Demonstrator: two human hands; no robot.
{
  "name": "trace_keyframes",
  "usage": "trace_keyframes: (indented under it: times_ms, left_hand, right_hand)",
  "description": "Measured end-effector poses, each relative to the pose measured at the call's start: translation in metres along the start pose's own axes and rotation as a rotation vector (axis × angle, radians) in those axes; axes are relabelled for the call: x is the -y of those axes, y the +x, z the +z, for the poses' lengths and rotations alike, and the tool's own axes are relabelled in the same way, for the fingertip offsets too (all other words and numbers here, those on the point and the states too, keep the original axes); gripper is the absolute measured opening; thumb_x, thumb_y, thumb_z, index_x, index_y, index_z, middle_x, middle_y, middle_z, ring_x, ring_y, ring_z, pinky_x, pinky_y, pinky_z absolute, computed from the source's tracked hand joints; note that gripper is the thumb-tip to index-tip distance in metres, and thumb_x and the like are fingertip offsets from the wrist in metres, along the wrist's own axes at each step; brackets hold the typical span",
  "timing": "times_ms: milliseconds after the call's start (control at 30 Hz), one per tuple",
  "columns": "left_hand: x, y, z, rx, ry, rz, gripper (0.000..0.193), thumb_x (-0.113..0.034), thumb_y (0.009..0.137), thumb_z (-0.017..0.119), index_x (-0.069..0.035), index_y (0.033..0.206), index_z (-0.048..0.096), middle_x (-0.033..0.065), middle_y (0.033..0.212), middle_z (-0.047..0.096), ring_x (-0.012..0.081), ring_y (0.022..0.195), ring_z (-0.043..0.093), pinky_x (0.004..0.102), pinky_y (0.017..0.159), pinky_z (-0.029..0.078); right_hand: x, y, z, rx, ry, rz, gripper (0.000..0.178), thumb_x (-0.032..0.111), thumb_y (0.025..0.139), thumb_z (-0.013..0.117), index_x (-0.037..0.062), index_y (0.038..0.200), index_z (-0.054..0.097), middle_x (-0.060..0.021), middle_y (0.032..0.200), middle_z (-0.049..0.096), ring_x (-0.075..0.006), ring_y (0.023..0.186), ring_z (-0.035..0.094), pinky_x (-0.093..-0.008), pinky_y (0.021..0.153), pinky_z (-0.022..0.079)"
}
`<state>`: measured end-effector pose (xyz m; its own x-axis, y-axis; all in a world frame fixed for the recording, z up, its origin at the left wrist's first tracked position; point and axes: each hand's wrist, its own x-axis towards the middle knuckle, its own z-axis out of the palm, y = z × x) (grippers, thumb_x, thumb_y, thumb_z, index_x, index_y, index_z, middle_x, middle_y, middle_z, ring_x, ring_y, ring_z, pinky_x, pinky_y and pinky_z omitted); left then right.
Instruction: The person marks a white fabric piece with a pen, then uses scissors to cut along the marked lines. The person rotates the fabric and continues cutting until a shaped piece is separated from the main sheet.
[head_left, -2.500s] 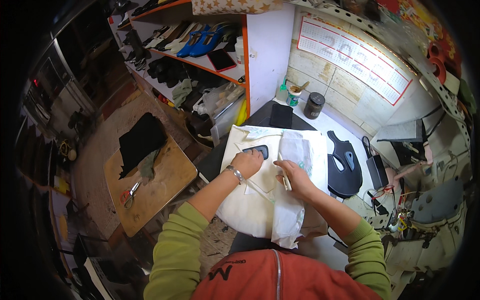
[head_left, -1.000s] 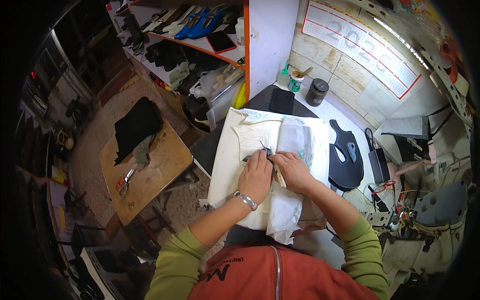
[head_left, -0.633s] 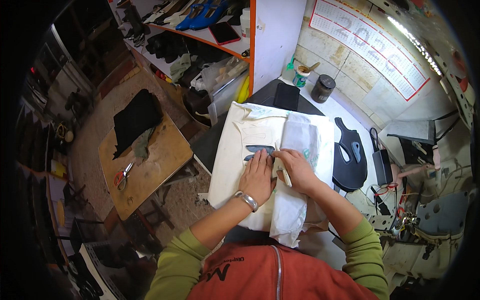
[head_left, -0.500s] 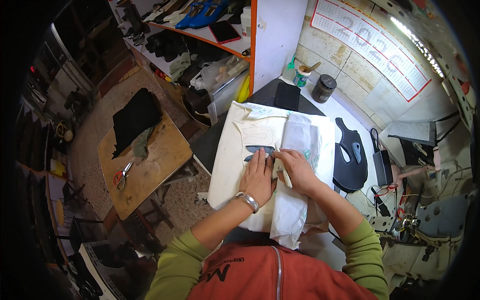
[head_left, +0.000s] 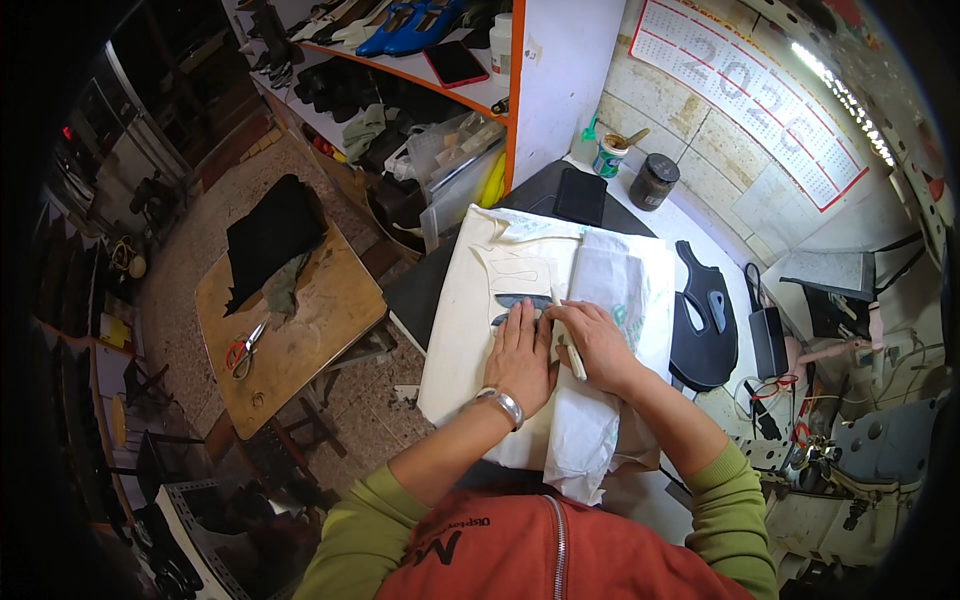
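We have the left hand (head_left: pixel 518 352) flat, fingers extended, over the dark blue piece (head_left: pixel 508 300), which lies on the cream material (head_left: pixel 455 370) on the bench (head_left: pixel 692 226). The right hand (head_left: pixel 602 345) is closed on a white stick (head_left: pixel 577 364); its fingertips meet the left hand's beside the piece. Whether they also pinch the piece, we cannot tell.

Caution: uneven left-hand pressure could let the piece slide or turn. The cream material looks soft; if it creases, the piece may no longer lie flat. The loose white sheet (head_left: pixel 605 262) could shift if the right forearm drags it.
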<state>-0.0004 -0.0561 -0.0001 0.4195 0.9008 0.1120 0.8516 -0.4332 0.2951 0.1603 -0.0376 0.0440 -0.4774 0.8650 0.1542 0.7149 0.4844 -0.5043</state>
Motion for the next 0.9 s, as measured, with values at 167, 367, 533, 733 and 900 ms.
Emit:
trace_keyframes:
  times_ms: [167, 367, 533, 733, 900]
  left_hand:
    - [-0.001, 0.001, -0.004, 0.024, 0.001, -0.001, 0.068, -0.034, 0.085, 0.054, 0.001, 0.139, 0.032, 0.0265, 0.147, 0.024, 0.0388, 0.138, 0.02, 0.047, 0.112, 0.017]
    - [0.001, 0.002, -0.004, 0.012, -0.03, 0.005, 0.072, -0.03, 0.081, 0.059, 0.001, 0.14, 0.03, 0.0276, 0.147, 0.021, 0.04, 0.137, 0.02, 0.0467, 0.112, 0.017]
    - [0.001, 0.002, -0.007, 0.042, -0.02, 0.009, 0.074, -0.03, 0.08, 0.061, 0.001, 0.14, 0.029, 0.0276, 0.147, 0.019, 0.0405, 0.137, 0.02, 0.0467, 0.112, 0.017]
    - [0.003, 0.002, -0.007, 0.054, 0.001, 0.015, 0.074, -0.032, 0.082, 0.06, 0.001, 0.14, 0.029, 0.0273, 0.148, 0.018, 0.0402, 0.138, 0.018, 0.0466, 0.112, 0.017]
    - [0.002, 0.002, -0.009, 0.103, 0.04, -0.006, 0.075, -0.036, 0.083, 0.058, 0.002, 0.14, 0.029, 0.027, 0.149, 0.017, 0.0399, 0.139, 0.017, 0.0462, 0.113, 0.016]
  right_hand:
    - [-0.003, 0.002, 0.001, -0.06, 0.034, -0.02, 0.043, 0.009, 0.077, 0.059, 0.0037, 0.119, 0.049, -0.0174, 0.116, 0.057, -0.0351, 0.118, 0.046, -0.0422, 0.102, 0.034]
    - [-0.004, 0.018, -0.006, -0.282, 0.573, 0.197, 0.027, 0.016, 0.093, 0.052, 0.0001, 0.115, 0.052, -0.0171, 0.102, 0.065, -0.0313, 0.094, 0.063, -0.0347, 0.083, 0.048]
    - [-0.007, 0.05, -0.02, -0.239, 0.924, 0.421, 0.034, 0.025, 0.093, 0.057, -0.0067, 0.105, 0.06, -0.012, 0.085, 0.065, -0.012, 0.074, 0.06, -0.0235, 0.067, 0.048]
    - [0.009, 0.077, -0.011, -0.12, 0.732, 0.482, 0.021, 0.016, 0.088, 0.057, -0.0039, 0.091, 0.064, -0.0062, 0.07, 0.061, -0.01, 0.06, 0.056, -0.0237, 0.056, 0.044]
    - [-0.001, 0.08, 0.021, -0.119, 0.666, 0.367, 0.016, 0.012, 0.087, 0.055, -0.0021, 0.093, 0.059, -0.0049, 0.074, 0.061, -0.0097, 0.063, 0.055, -0.0252, 0.058, 0.044]
